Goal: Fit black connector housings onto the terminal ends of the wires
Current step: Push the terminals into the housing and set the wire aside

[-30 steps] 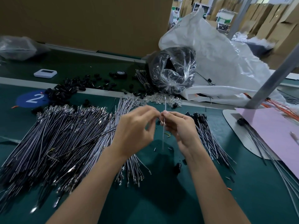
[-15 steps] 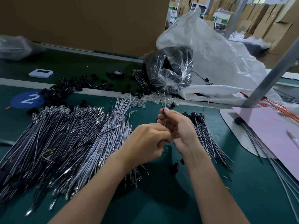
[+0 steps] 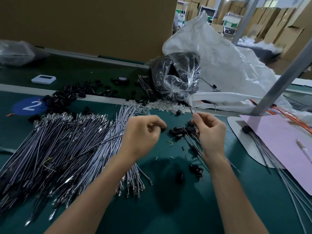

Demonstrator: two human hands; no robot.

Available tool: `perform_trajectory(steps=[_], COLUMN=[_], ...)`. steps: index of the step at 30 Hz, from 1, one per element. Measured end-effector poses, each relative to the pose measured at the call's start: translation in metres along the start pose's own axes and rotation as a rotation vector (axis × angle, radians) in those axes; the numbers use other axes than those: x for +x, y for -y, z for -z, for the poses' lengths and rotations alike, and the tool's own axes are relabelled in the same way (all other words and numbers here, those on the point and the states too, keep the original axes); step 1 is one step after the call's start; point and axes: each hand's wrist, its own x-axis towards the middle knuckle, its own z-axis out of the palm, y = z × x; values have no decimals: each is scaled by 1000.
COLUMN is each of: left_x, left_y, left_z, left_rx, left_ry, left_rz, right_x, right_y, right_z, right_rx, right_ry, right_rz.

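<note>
- A green worktable (image 3: 168, 208), seen from above, is laid out like a small production line. A broad fan of grey wires (image 3: 59, 141) with bare metal terminals lies on the person's left, within easy reach for picking.
- Loose black connector housings (image 3: 62, 98) are heaped at the far left, just beyond the wires.
- A small pile of finished wires (image 3: 181, 130), already capped in black, lies just beside the right hand, apparently where completed pieces are set down.
- The right hand (image 3: 211, 132) is closed, thumb and forefinger pinching a thin black wire (image 3: 190, 108) whose end pokes upward and away (probably raised so the end can be seen).
- The left hand (image 3: 140, 132) hovers apart from the right, fingers curled inward. Something dark sits at its fingertips, but whether it grips a housing cannot be told.
</note>
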Motion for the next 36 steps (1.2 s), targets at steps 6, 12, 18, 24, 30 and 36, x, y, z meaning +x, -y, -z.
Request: perform_trajectory(steps=[6, 12, 18, 24, 30, 36], left_x=[26, 39, 34, 9, -1, -3], left_y=[15, 11, 16, 18, 13, 11], left_z=[-9, -57, -50, -12, -7, -9], left_rx=[332, 558, 112, -465, -466, -398], left_ry=[172, 304, 116, 79, 28, 46], left_rz=[242, 254, 334, 500, 470, 402], right_x=[2, -4, -6, -13, -21, -22], right_y=[-15, -20, -17, -12, -12, -15], right_z=[3, 1, 2, -6, -12, -12], right_rx=[-174, -208, -326, -468, -496, -502], right_ry=[-99, -91, -25, 81, 153, 146], right_rz=[147, 189, 244, 406, 446, 453])
